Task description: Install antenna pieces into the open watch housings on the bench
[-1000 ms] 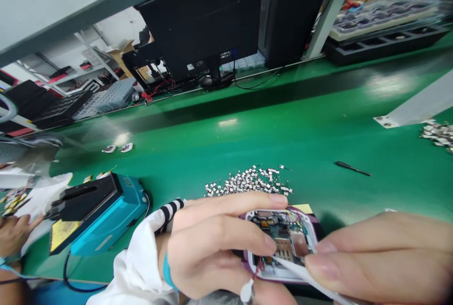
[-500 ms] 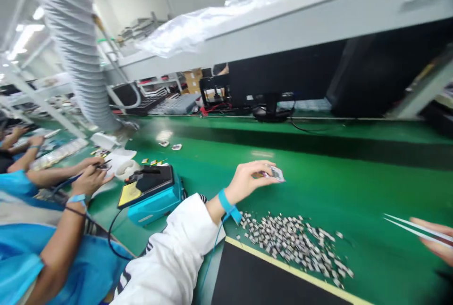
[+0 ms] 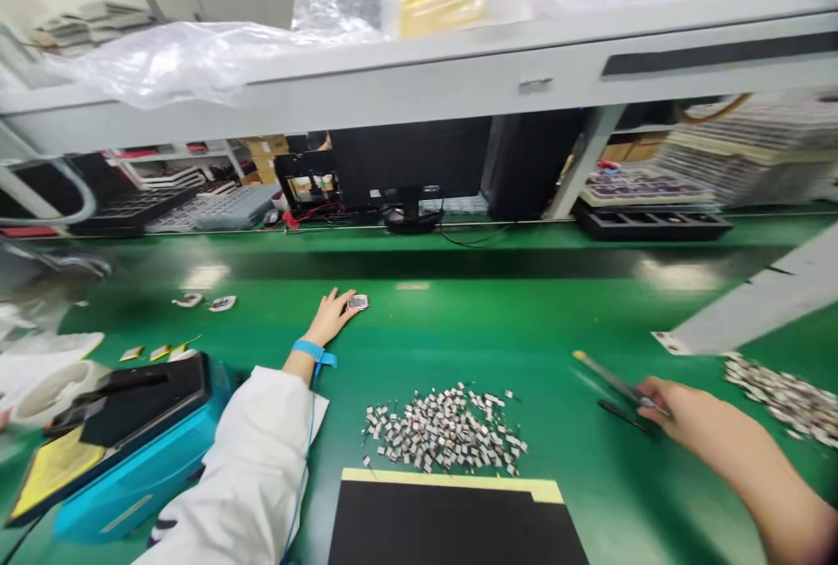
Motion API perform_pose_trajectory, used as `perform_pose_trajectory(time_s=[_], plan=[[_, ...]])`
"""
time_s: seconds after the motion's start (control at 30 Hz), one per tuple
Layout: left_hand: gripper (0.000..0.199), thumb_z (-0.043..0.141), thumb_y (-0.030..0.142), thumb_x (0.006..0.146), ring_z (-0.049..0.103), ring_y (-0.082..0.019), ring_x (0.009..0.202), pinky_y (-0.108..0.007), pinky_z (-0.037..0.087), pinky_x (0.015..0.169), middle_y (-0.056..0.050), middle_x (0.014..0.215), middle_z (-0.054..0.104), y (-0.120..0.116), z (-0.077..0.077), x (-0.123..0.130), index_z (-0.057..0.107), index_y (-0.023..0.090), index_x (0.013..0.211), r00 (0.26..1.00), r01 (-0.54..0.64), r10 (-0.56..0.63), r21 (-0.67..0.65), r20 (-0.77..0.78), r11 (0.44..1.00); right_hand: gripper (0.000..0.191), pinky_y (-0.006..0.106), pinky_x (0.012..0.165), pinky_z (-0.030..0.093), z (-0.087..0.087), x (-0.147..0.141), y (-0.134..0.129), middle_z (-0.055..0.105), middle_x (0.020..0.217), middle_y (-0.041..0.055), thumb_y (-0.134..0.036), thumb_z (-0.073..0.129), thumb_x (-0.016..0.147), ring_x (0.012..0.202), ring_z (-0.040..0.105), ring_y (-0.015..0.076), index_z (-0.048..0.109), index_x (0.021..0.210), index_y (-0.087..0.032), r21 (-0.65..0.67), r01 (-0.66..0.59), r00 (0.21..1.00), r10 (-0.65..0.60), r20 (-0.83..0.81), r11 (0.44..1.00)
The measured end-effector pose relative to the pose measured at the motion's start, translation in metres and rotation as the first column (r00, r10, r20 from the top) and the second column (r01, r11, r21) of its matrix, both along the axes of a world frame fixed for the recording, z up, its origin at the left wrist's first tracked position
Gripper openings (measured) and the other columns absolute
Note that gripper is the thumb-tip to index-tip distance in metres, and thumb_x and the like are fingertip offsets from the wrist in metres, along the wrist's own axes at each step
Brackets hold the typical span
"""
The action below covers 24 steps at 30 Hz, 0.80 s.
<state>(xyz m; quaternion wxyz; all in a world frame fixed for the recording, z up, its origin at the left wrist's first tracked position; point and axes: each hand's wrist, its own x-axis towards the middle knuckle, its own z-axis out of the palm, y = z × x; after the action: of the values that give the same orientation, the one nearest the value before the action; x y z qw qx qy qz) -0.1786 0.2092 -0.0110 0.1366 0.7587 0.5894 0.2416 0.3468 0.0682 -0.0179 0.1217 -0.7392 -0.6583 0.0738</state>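
My left hand (image 3: 327, 319), with a blue strap on its wrist, reaches far over the green bench. Its thumb and fingers pinch a small white-rimmed electronic part (image 3: 358, 302) at the bench surface. On the right, my right hand (image 3: 674, 408) has its fingers round a slim grey tool with a yellowish tip (image 3: 606, 375), blurred, so its kind is unclear. A thin dark tool (image 3: 621, 415) lies beside those fingers. Between the hands, nearer to me, spreads a pile of small silvery parts with short leads (image 3: 445, 430).
A black mat (image 3: 451, 517) with a yellow edge lies in front. A blue machine (image 3: 150, 460) stands at the left, near two white-rimmed parts (image 3: 223, 303). A slanted white post (image 3: 752, 303) and another pile of parts (image 3: 782, 395) are at the right. A monitor (image 3: 409, 163) stands behind.
The view has swung right. My left hand has gone from holding the part above the bench to having it down at the surface. White tweezers in my right hand have given way to the yellow-tipped tool.
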Motion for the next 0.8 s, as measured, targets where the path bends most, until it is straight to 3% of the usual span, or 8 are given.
perform_pose_trajectory(time_s=[0.1, 0.2, 0.37, 0.5, 0.67, 0.8], plan=[[0.036, 0.048, 0.032, 0.082, 0.04, -0.024, 0.112, -0.048, 0.034, 0.094, -0.009, 0.123, 0.041, -0.001, -0.003, 0.001, 0.044, 0.016, 0.114, 0.995, 0.02, -0.023, -0.032, -0.098, 0.999, 0.009, 0.03, 0.055, 0.041, 0.004, -0.001, -0.001, 0.063, 0.068, 0.0075, -0.023, 0.054, 0.063, 0.06, 0.059, 0.0212, 0.061, 0.068, -0.026, -0.138, -0.038, 0.998, 0.029, -0.063, 0.99], [0.037, 0.047, 0.034, 0.082, 0.039, -0.025, 0.113, -0.049, 0.033, 0.095, -0.009, 0.125, 0.039, -0.006, -0.003, 0.003, 0.043, 0.017, 0.115, 0.985, 0.019, -0.027, -0.049, -0.172, 0.999, 0.009, 0.03, 0.054, 0.042, 0.009, -0.005, 0.002, 0.061, 0.066, 0.0067, -0.025, 0.055, 0.062, 0.057, 0.058, 0.0204, 0.061, 0.068, -0.026, -0.182, -0.044, 0.994, 0.025, -0.105, 0.982], [0.037, 0.047, 0.033, 0.082, 0.04, -0.024, 0.112, -0.049, 0.034, 0.093, -0.009, 0.124, 0.04, -0.007, -0.002, 0.002, 0.042, 0.017, 0.116, 0.975, 0.004, -0.015, -0.048, -0.22, 0.999, 0.009, 0.032, 0.048, 0.039, 0.014, -0.004, 0.001, 0.059, 0.059, 0.0082, -0.029, 0.055, 0.06, 0.051, 0.056, 0.0221, 0.057, 0.065, -0.022, -0.174, 0.022, 0.992, -0.044, -0.122, 0.985], [0.036, 0.047, 0.032, 0.082, 0.043, -0.023, 0.109, -0.047, 0.037, 0.092, -0.009, 0.121, 0.042, -0.007, -0.003, 0.001, 0.043, 0.016, 0.114, 0.98, -0.021, 0.015, -0.028, -0.196, 0.999, 0.021, 0.036, 0.055, 0.04, 0.021, -0.009, -0.002, 0.059, 0.068, 0.0132, -0.04, 0.049, 0.065, 0.056, 0.056, 0.0235, 0.054, 0.068, -0.02, -0.105, 0.052, 0.99, -0.064, -0.122, 0.993], [0.034, 0.048, 0.032, 0.082, 0.047, -0.021, 0.103, -0.044, 0.042, 0.087, -0.009, 0.116, 0.046, -0.004, -0.003, 0.001, 0.045, 0.015, 0.111, 0.989, -0.127, 0.128, 0.025, -0.075, 0.992, 0.028, 0.025, 0.053, 0.039, 0.028, -0.037, -0.006, 0.053, 0.059, 0.0023, -0.048, 0.055, 0.058, 0.056, 0.051, 0.0154, 0.054, 0.065, -0.02, -0.189, -0.248, 0.945, 0.195, -0.262, 0.95], [0.034, 0.048, 0.032, 0.082, 0.048, -0.021, 0.102, -0.043, 0.043, 0.086, -0.009, 0.116, 0.046, -0.013, -0.003, 0.002, 0.044, 0.015, 0.112, 0.963, -0.256, 0.246, 0.08, 0.111, 0.963, 0.026, 0.023, 0.049, 0.038, 0.022, -0.046, -0.006, 0.048, 0.054, -0.0009, -0.044, 0.057, 0.053, 0.052, 0.046, 0.0131, 0.05, 0.059, -0.02, -0.204, -0.327, 0.922, 0.265, -0.281, 0.923]])
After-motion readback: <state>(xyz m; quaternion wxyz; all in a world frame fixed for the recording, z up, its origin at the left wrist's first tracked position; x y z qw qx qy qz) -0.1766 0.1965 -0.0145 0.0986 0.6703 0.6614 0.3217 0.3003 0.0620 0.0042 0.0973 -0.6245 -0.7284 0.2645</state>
